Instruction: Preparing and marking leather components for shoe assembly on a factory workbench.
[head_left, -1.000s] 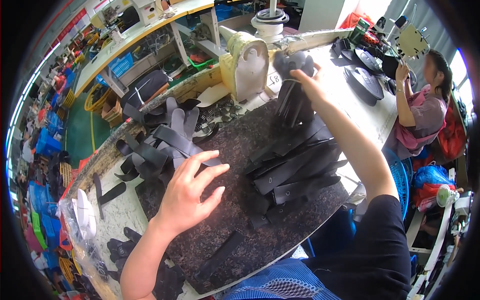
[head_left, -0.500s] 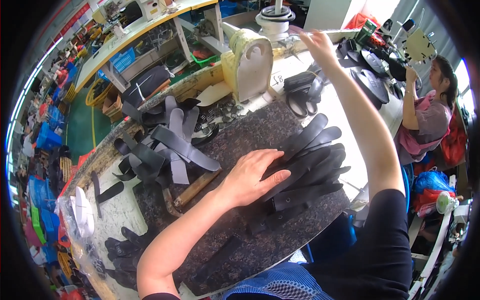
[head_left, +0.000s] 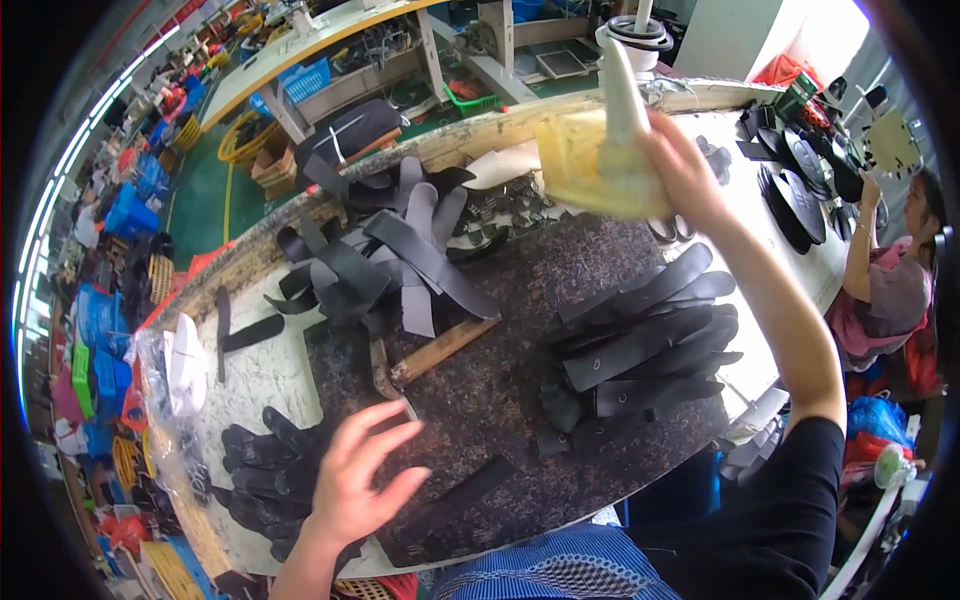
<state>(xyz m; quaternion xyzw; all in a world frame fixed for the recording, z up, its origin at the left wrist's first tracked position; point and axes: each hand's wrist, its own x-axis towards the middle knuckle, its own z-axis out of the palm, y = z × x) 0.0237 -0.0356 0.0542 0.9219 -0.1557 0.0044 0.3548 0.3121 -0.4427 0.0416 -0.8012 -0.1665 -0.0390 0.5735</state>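
Note:
My right hand [head_left: 685, 175] is closed on a yellowish plastic container [head_left: 600, 165] with a pale, cone-shaped spout pointing up. It is tilted above the far side of the bench and partly smeared by motion. My left hand [head_left: 365, 480] is open, fingers spread, with its fingertips close to the metal head of a hammer [head_left: 445, 350] with a wooden handle. Whether they touch it I cannot tell. Black strips [head_left: 650, 345] with rounded ends lie stacked on the dark, speckled board [head_left: 470, 420] to the right. More black and grey strips [head_left: 400, 265] are heaped behind the hammer.
Black pieces [head_left: 265, 470] are bunched on the left, by a white roll [head_left: 183, 365] and clear plastic. Black oval parts [head_left: 795, 205] lie at the far right, near a co-worker [head_left: 890, 285]. Small scraps sit behind the board. Another workbench [head_left: 330, 45] stands beyond.
My right hand has taken hold of the yellowish container and lifted and turned it. My left hand has left the right-hand strip stack and moved left and nearer. The view has shifted slightly.

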